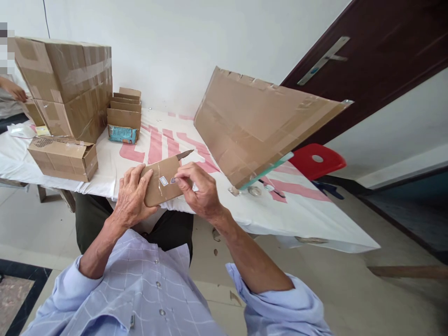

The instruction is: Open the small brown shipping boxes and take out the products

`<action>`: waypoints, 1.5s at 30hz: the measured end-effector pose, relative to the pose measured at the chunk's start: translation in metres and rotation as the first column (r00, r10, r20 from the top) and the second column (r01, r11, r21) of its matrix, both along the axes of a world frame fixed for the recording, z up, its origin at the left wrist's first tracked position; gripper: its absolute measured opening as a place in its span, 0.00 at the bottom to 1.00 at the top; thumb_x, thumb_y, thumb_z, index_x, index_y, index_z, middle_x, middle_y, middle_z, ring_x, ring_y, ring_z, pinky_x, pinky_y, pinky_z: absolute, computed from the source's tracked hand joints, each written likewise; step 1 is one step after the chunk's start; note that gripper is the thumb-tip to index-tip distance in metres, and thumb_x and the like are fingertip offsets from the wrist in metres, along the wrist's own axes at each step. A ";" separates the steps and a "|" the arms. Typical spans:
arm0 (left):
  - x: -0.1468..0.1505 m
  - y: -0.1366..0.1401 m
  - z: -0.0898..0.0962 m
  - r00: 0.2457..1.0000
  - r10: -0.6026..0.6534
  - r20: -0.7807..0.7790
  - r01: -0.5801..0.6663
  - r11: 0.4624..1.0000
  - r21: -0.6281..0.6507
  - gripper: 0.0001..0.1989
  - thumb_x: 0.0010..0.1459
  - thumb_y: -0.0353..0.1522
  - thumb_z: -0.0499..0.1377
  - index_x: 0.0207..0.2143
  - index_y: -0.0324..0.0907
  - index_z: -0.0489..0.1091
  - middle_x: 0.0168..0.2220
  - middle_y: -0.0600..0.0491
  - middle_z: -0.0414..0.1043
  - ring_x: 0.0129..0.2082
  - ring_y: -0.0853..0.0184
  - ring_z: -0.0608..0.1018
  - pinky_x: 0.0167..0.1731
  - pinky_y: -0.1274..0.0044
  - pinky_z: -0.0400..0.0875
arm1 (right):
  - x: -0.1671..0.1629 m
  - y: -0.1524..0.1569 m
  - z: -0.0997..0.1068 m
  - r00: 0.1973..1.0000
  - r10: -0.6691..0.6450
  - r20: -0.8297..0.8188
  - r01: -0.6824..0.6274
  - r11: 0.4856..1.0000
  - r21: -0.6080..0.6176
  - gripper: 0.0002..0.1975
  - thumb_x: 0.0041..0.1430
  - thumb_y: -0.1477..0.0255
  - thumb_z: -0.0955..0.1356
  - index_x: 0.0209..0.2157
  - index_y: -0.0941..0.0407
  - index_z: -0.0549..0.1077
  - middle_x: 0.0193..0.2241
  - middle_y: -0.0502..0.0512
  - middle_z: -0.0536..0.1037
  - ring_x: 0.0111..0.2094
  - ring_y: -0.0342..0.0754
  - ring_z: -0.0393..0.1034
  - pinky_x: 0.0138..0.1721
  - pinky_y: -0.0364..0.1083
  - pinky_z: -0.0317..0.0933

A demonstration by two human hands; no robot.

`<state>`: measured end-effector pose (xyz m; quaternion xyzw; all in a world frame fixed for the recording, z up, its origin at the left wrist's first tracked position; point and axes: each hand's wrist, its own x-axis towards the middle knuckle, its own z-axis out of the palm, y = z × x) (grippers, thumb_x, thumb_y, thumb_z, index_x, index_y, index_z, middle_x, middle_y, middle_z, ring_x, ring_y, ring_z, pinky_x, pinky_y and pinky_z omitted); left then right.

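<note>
At the table's front edge, my left hand [133, 198] grips a flat brown cardboard box [154, 179], its fingers over the left end. A small white label with a dark border [164, 181] lies on the box's face, beside a strip of clear tape. Over the right end of the box, my right hand [199, 189] is closed in a pinch at a second small label [172, 180]; whether that label touches the box I cannot tell. A dark pointed strip [185, 154] sticks out behind the box's upper right corner.
Large taped cartons [75, 88] stand at left, with a smaller carton [65, 158] in front. Upright cardboard pieces hold a blue packet [122, 134]. A big cardboard sheet [259, 121] leans at right, near a red stool [317, 161]. Another person's hand [14, 89] shows far left.
</note>
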<state>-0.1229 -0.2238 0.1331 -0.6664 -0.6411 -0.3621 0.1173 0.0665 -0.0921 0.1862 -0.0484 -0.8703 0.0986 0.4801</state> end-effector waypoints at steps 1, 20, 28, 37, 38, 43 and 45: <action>-0.003 -0.001 0.000 1.000 -0.002 0.004 0.002 1.000 -0.001 0.50 0.50 0.40 0.75 0.72 0.44 0.59 0.73 0.33 0.59 0.70 0.37 0.64 0.65 0.47 0.65 | 0.004 0.003 0.003 0.999 -0.025 -0.033 0.023 0.998 -0.054 0.08 0.77 0.70 0.65 0.40 0.52 0.73 0.35 0.54 0.79 0.38 0.51 0.75 0.42 0.51 0.70; -0.046 -0.002 0.015 0.999 0.025 0.021 -0.028 0.991 0.133 0.43 0.57 0.50 0.72 0.72 0.53 0.63 0.71 0.41 0.64 0.68 0.34 0.70 0.64 0.41 0.69 | 0.108 0.149 -0.143 0.880 -0.422 0.219 0.428 0.501 -0.752 0.08 0.53 0.63 0.67 0.27 0.53 0.71 0.27 0.52 0.76 0.34 0.50 0.68 0.42 0.49 0.64; -0.044 0.000 0.023 0.997 0.011 0.078 -0.020 0.994 0.110 0.45 0.54 0.50 0.72 0.72 0.61 0.63 0.71 0.50 0.63 0.69 0.30 0.67 0.66 0.36 0.65 | 0.156 0.163 -0.165 0.818 -0.521 0.244 0.493 0.415 -0.765 0.08 0.51 0.62 0.65 0.27 0.52 0.69 0.28 0.51 0.74 0.32 0.49 0.66 0.39 0.48 0.63; -0.042 0.001 0.024 0.997 0.017 0.075 -0.024 0.994 0.104 0.43 0.55 0.51 0.72 0.71 0.63 0.63 0.70 0.52 0.64 0.69 0.32 0.67 0.67 0.36 0.64 | 0.126 0.184 -0.168 0.832 -0.461 0.308 0.517 0.442 -0.734 0.08 0.52 0.63 0.66 0.27 0.53 0.70 0.26 0.50 0.75 0.32 0.48 0.65 0.39 0.47 0.62; -0.042 0.000 0.024 0.997 0.017 0.072 -0.025 0.994 0.106 0.43 0.55 0.50 0.71 0.71 0.63 0.62 0.70 0.52 0.64 0.69 0.31 0.67 0.66 0.35 0.64 | 0.123 0.188 -0.167 0.828 -0.457 0.325 0.528 0.441 -0.725 0.08 0.52 0.64 0.66 0.26 0.53 0.71 0.26 0.50 0.75 0.32 0.48 0.65 0.39 0.47 0.61; -0.042 0.000 0.024 0.998 0.021 0.064 -0.028 0.993 0.113 0.42 0.56 0.51 0.71 0.71 0.63 0.63 0.70 0.50 0.64 0.68 0.31 0.67 0.65 0.35 0.66 | 0.109 0.207 -0.164 0.786 -0.444 0.430 0.606 0.420 -0.676 0.06 0.51 0.68 0.67 0.24 0.54 0.72 0.24 0.50 0.75 0.32 0.48 0.66 0.37 0.45 0.58; -0.042 0.000 0.023 0.997 0.024 0.069 -0.032 0.993 0.114 0.42 0.56 0.51 0.71 0.71 0.62 0.63 0.70 0.50 0.64 0.69 0.31 0.67 0.66 0.36 0.65 | 0.105 0.212 -0.164 0.761 -0.444 0.473 0.641 0.403 -0.654 0.05 0.50 0.69 0.67 0.24 0.54 0.72 0.24 0.50 0.75 0.32 0.48 0.66 0.36 0.45 0.57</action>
